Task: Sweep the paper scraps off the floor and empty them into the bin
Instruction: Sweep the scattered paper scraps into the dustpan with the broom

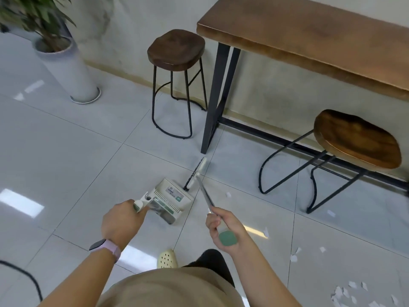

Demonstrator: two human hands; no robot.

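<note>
My left hand (122, 220) grips the green-tipped handle of a white dustpan (171, 199), whose pan stands on the tiled floor in front of me. My right hand (223, 229) grips the broom handle, its green end cap at my palm. The broom (195, 173) reaches forward, its black bristles touching the floor just beyond the dustpan. White paper scraps (345, 294) lie in a pile at the lower right, with single scraps (228, 194) scattered across the tiles to my right. No bin is in view.
A tall wooden table (298, 38) on black legs stands against the wall. One stool (176, 48) is left of it, another stool (356, 140) at the right. A white planter (66, 65) stands far left. A black cable (26, 275) crosses the floor at lower left.
</note>
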